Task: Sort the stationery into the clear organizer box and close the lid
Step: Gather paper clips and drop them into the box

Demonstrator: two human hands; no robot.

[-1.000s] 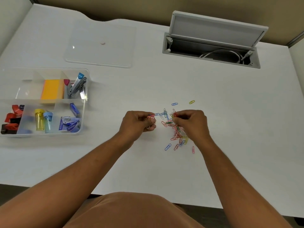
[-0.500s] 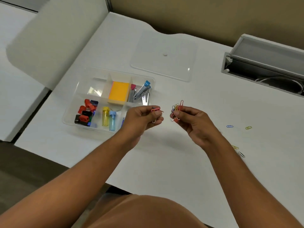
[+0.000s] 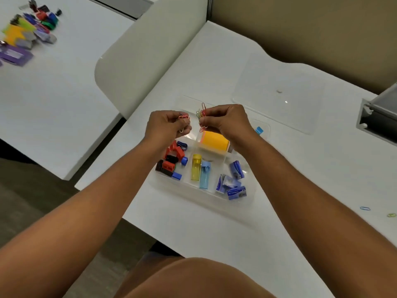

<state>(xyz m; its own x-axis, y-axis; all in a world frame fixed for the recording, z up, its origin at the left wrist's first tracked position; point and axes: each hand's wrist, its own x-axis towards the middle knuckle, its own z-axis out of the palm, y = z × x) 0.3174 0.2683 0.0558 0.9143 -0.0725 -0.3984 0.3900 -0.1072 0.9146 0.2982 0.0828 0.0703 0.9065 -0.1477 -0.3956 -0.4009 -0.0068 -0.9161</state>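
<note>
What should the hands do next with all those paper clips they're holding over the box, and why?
Probably lower both hands and let go over the bare back-left compartment. The left hand and right hand each pinch paper clips right above the clear organizer box, whose other compartments in view already hold things. The lid lies off behind it.

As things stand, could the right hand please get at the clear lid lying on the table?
Probably yes, once emptied. The right hand is pinching a bunch of paper clips over the organizer box; the clear lid lies flat just beyond it, with nothing between, so only the full grip hinders.
</note>
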